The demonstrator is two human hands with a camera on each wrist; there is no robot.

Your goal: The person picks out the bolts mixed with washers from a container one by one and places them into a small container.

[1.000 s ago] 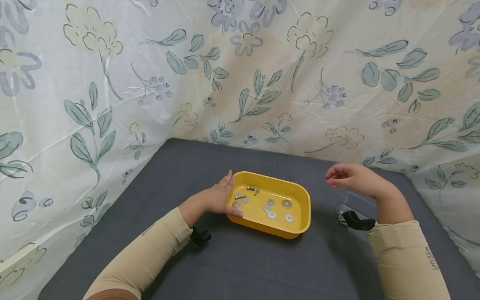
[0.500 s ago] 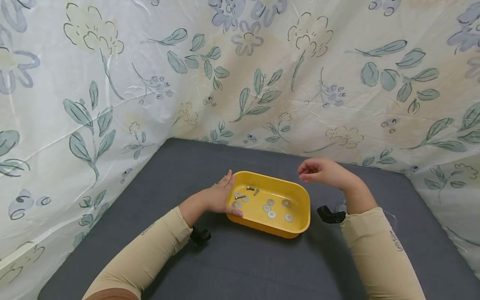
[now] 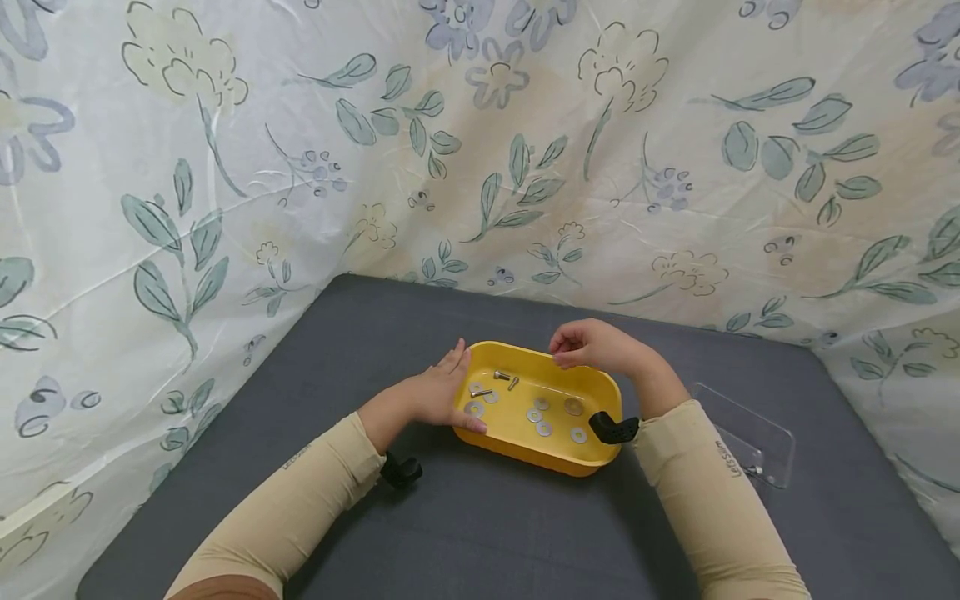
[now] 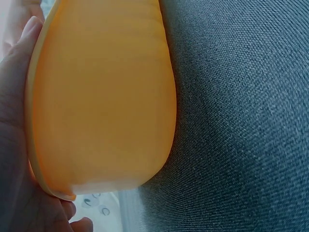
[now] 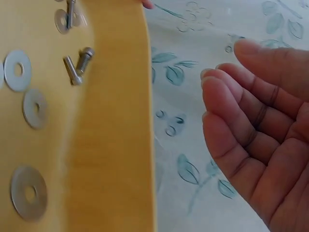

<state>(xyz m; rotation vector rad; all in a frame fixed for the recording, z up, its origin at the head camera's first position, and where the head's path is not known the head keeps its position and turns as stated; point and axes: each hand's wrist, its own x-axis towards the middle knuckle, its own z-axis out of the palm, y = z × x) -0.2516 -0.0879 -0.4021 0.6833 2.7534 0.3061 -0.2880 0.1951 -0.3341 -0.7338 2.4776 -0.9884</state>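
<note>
A yellow tray stands on the grey cloth and holds several flat washers and 3 small bolts. My left hand rests over the tray's left end, fingers stretched along the far corner and thumb on the near rim; the left wrist view shows its thumb on the rim, beside the tray's outer wall. Over the far right rim hovers my right hand. Its fingers curve loosely, the thumb stands apart from them, and nothing shows between them.
A clear plastic box lies right of the tray, partly hidden by the right sleeve, with small metal pieces at its near end. Flowered cloth hangs behind and to the left of the table.
My right hand has moved left, from above the clear box to the tray's far right rim, and the box has come into view behind the sleeve. My left hand and the tray stay in place.
</note>
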